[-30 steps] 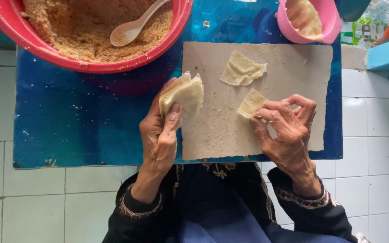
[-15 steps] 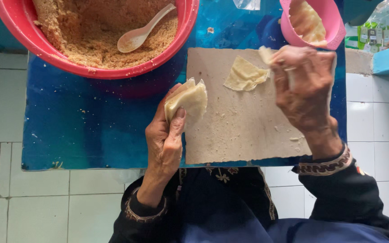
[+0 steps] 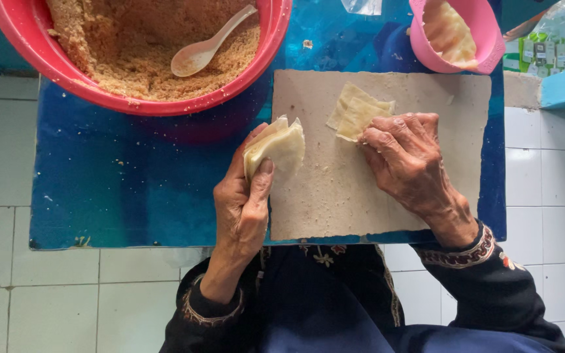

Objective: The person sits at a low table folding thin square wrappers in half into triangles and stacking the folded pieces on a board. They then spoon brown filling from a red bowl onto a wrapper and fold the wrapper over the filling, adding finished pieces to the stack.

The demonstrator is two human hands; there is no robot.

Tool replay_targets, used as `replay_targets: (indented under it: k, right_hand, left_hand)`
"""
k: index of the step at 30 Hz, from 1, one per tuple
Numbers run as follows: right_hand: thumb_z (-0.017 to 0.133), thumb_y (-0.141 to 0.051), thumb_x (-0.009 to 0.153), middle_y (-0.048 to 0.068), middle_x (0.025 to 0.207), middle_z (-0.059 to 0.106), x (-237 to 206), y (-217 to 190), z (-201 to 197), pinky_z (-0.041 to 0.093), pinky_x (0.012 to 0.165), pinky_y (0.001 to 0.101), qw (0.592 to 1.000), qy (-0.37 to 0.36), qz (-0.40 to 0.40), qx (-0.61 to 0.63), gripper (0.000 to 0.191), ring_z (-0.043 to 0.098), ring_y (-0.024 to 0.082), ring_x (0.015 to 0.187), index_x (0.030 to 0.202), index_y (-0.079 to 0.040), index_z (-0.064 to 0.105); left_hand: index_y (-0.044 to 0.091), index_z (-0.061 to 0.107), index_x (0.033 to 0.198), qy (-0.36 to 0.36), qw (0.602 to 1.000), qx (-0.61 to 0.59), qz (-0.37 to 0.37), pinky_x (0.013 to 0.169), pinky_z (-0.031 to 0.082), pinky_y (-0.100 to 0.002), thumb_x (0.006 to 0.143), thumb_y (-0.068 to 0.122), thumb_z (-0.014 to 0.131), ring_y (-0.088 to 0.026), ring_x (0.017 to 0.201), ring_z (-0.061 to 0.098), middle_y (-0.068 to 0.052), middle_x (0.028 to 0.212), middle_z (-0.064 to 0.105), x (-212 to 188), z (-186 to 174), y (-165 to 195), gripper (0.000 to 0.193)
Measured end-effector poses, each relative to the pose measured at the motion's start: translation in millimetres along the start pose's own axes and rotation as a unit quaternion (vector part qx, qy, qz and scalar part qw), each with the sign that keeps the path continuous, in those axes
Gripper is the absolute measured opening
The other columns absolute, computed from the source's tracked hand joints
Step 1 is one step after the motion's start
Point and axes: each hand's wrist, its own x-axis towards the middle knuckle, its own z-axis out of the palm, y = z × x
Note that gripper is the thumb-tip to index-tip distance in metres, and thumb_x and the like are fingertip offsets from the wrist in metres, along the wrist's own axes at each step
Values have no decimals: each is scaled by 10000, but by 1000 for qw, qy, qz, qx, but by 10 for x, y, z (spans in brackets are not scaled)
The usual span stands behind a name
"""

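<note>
Wrappers (image 3: 276, 147) sit as a small stack in the left hand (image 3: 243, 202), its fingers (image 3: 259, 183) curled around the stack's lower edge, thumb on top. Right hand (image 3: 403, 160) lies flat on the board (image 3: 335, 202), fingertips pressing two loose wrappers (image 3: 358, 114) just beyond them. Judging by this, wrappers are being laid out for filling; next would call for the spoon (image 3: 207, 46) in the crumb-filled bowl (image 3: 21, 46), well beyond the left fingers on the blue desk (image 3: 132, 189).

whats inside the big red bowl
The red bowl holds a brown crumbly filling with a pale spoon lying on it. The bowl's bottom is covered, and its far side is out of frame.
</note>
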Motion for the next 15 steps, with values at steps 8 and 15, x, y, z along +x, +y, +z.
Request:
replay_targets:
  k: [8,15]
  right_hand:
    - [784,-103,1048,29,1147,739,67,230,-59,378,979,401,997,13,72,-10,175,632,229,1070,1215,-107,730]
    - [763,-220,998,-2,1061,724,455,615,182,353,967,455,994,-46,37,-89,73,517,260,1146,1065,-212,793]
  left_hand:
    - [-11,493,1502,4,1000,5,1,1070,482,-271,1062,152,554,-123,1221,616,-86,1372,669,18,5,-6,473]
    - [-7,495,1499,1,1000,10,4,1081,479,-269,1065,167,550,-122,1236,612,-86,1376,666,28,6,24,471]
